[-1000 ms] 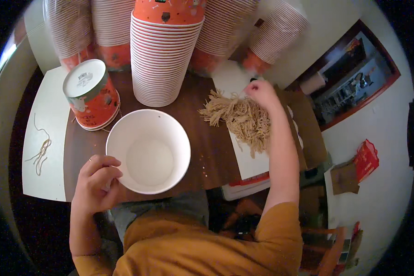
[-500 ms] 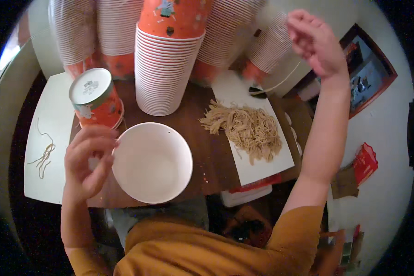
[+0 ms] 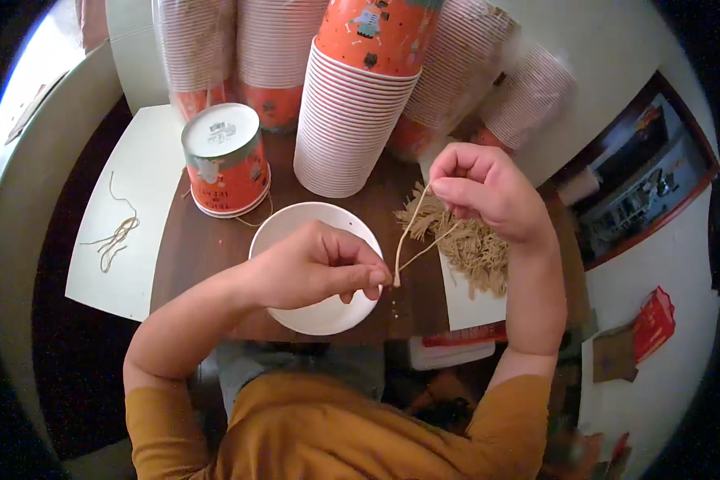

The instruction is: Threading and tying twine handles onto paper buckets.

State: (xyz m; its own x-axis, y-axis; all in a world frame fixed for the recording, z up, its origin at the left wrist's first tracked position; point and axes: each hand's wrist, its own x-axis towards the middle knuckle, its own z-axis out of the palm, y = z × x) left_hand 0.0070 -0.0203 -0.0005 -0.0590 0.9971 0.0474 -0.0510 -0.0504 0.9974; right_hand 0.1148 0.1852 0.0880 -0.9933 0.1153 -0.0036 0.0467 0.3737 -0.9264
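Note:
My right hand (image 3: 492, 192) is closed, pinching a tan cord (image 3: 413, 224) that runs down toward my left hand and doubles back up to the right. My left hand (image 3: 328, 268) is also in a pinch, its fingertips at the cord's lower bend; the exact grip is partly hidden. Beneath the left hand stands a paper bucket (image 3: 320, 322), white inside, partly covered by that hand. Behind my right hand, a heap of cut tan cords (image 3: 480, 260) lies on a white board (image 3: 464, 314).
An upturned orange printed bucket (image 3: 228, 182) stands at left. A tall nested bucket stack (image 3: 348, 120) rises at the back, with bagged stacks (image 3: 276, 48) beside it. A few loose cords (image 3: 118, 234) lie on the left white board (image 3: 96, 276). A framed picture (image 3: 644, 176) leans at right.
My right hand came down from the upper right and now holds a cord. My left hand moved right, from the bucket's left rim to across it. The view shifted.

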